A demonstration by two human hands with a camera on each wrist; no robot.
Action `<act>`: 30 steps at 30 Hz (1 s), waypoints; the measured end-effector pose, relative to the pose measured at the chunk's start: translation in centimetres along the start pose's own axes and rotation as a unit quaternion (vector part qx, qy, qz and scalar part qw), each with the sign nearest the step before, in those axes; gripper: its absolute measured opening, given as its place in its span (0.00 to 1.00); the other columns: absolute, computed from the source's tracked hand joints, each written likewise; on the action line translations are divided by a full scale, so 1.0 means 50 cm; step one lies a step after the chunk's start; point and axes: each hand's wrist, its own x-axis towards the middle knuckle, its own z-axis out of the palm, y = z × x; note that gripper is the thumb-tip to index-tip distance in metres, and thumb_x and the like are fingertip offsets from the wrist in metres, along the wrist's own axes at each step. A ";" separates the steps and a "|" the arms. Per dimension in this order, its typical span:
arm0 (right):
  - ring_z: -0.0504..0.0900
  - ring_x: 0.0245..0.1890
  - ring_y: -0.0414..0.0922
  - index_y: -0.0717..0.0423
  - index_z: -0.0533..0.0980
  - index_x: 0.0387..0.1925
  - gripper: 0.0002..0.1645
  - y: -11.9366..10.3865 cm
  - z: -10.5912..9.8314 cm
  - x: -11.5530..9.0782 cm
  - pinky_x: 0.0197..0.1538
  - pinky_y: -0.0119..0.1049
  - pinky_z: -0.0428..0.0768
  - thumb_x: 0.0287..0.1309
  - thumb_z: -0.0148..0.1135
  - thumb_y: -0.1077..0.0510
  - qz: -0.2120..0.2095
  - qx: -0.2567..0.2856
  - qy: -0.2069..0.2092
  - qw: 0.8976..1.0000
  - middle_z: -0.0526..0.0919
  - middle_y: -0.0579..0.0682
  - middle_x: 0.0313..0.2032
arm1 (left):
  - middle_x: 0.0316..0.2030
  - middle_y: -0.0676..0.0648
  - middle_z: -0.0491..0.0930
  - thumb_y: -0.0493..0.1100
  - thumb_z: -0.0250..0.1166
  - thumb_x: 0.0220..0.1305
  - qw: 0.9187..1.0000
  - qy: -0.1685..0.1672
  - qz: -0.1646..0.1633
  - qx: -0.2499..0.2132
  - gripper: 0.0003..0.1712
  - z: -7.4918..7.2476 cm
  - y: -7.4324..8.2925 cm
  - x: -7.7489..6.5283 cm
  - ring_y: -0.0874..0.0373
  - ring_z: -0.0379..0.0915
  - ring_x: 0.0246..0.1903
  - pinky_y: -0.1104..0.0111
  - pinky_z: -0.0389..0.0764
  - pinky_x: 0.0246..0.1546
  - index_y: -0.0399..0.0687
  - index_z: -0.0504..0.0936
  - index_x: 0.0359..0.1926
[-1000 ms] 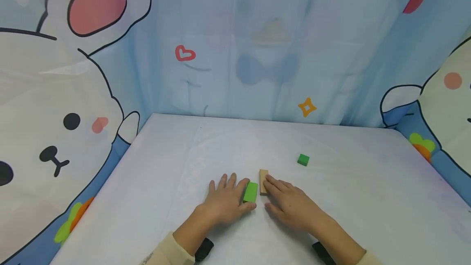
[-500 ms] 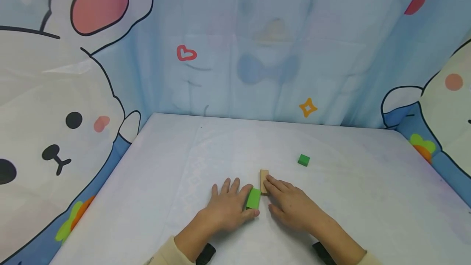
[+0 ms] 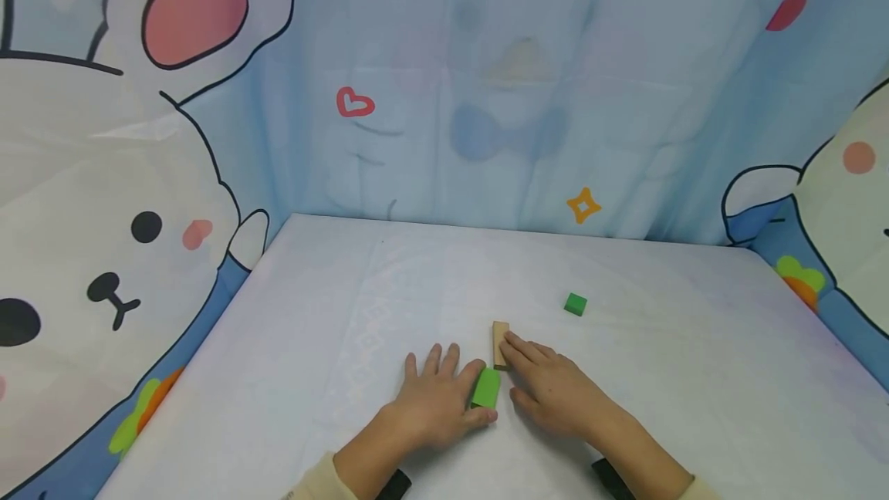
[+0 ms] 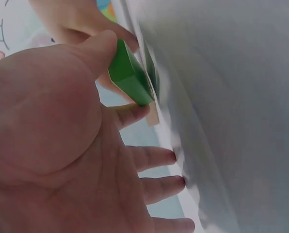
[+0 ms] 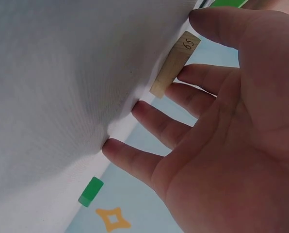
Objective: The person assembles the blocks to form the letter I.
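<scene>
Compared with a second earlier, the green block had slid a bit nearer the person and tucked in closer to the wooden block. The left hand had it pinched between thumb and index finger, the grip narrow across the block's short width, the other fingers flat on the bench. I'd guess it's light, stiff painted wood, a bit slick on the faces, so holding the two long sides makes sense. It looked like a small bright green brick with clean edges. The right hand lay flat with straight fingers, its fingertips against the wooden block, a plain tan slab with "65" written on one end. A small green cube sat well apart, further back.
</scene>
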 end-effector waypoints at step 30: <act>0.68 0.74 0.60 0.59 0.65 0.76 0.39 -0.006 0.001 -0.001 0.70 0.62 0.70 0.69 0.64 0.52 0.011 -0.006 0.001 1.000 0.64 0.56 0.78 | 0.79 0.39 0.59 0.72 0.64 0.64 0.999 0.015 0.005 0.034 0.48 0.009 0.022 0.008 0.37 0.53 0.78 0.31 0.56 0.71 0.62 0.61 0.78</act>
